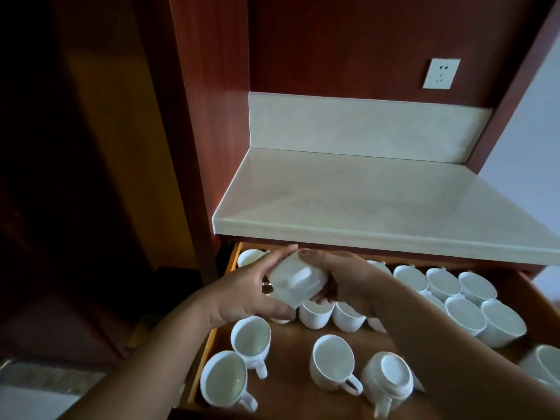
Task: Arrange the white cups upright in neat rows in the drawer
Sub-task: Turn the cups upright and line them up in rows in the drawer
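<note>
Both my hands hold one white cup [295, 280] on its side above the open wooden drawer [212, 344]. My left hand [251, 295] grips it from the left, thumb under, fingers over the top. My right hand [342, 277] grips its right side. Several white cups stand upright in rows at the back right [468, 310] and under my hands [316, 315]. Three upright cups sit loose at the front: [251, 338], [224, 381], [333, 363]. One cup [391, 378] stands upside down at the front.
A pale stone counter [378, 201] overhangs the back of the drawer. Dark red wood panels rise on the left and behind, with a white wall socket [441, 73]. Another white cup [548, 363] shows at the right edge.
</note>
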A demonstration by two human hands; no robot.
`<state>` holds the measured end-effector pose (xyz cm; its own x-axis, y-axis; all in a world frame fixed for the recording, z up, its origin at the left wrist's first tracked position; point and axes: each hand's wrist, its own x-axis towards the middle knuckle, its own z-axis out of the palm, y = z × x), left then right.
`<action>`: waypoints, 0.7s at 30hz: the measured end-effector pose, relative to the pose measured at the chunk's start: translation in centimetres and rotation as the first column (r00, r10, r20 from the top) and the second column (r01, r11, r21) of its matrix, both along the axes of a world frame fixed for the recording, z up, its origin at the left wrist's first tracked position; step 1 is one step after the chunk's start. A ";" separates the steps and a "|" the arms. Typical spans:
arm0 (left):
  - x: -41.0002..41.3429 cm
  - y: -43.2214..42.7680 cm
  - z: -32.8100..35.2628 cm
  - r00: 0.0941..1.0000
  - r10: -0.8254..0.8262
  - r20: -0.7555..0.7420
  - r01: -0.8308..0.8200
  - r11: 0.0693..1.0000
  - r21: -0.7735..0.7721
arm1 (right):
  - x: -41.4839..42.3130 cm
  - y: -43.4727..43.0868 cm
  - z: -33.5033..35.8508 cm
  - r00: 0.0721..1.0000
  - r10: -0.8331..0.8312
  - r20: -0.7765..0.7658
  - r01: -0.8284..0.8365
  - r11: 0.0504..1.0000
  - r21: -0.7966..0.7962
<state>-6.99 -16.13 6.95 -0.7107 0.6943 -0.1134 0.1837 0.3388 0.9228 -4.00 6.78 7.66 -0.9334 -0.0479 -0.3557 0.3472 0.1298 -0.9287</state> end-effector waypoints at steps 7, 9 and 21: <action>-0.9 2.7 0.7 0.926 0.377 0.018 -0.376 0.925 -0.044 | -0.4 -0.4 0.2 0.969 -0.214 -0.119 0.241 0.920 0.309; -1.3 3.0 0.8 0.876 0.466 0.125 -0.453 0.884 -0.119 | 0.1 -0.3 0.0 0.918 -0.067 -0.392 0.293 0.779 0.554; -0.7 6.2 2.1 0.982 0.183 -0.034 -0.168 0.793 -0.586 | 2.2 -2.3 -1.3 0.834 0.436 -0.339 0.103 0.479 0.872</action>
<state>-7.72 -9.93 9.02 -0.8060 0.3542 -0.4742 0.0495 0.8387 0.5423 -1.81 4.44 6.36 -0.9760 -0.1594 0.1484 -0.2011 0.9210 -0.3335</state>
